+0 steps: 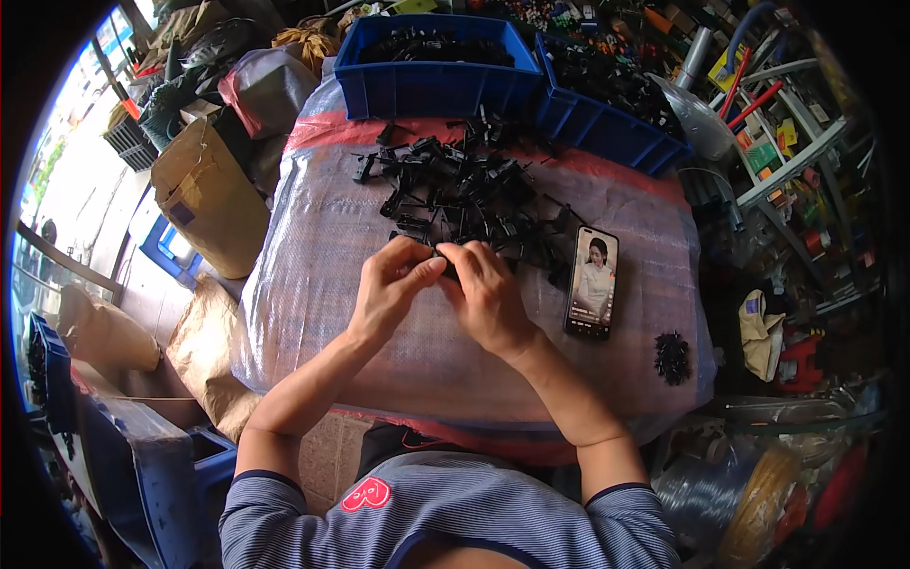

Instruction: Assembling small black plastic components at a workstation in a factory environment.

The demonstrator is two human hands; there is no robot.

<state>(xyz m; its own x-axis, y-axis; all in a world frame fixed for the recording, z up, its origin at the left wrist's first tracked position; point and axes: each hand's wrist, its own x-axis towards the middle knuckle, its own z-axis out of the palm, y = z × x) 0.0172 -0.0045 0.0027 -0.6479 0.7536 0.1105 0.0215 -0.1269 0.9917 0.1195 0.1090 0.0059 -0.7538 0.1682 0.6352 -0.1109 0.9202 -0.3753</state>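
Observation:
My left hand (391, 284) and my right hand (488, 294) meet over the near side of a heap of black plastic parts (460, 180). Fingers of both are pinched together around a small black part (448, 267), mostly covered by the fingertips, so its shape cannot be made out. The loose parts in the heap have thin arms and blocky bodies, and they lie tangled just beyond my fingers. To the right of my right hand, a phone (591, 284) lies face up with its screen lit. Farther right sits a little pile of short black pieces (672, 357).
A translucent woven sheet (379, 370) with red bands covers the work surface. Along its far edge stand a blue bin (436, 93) and a second, tilted blue bin (607, 133), both filled with black parts. A brown paper sack (213, 204) is at left, metal racking (796, 180) at right.

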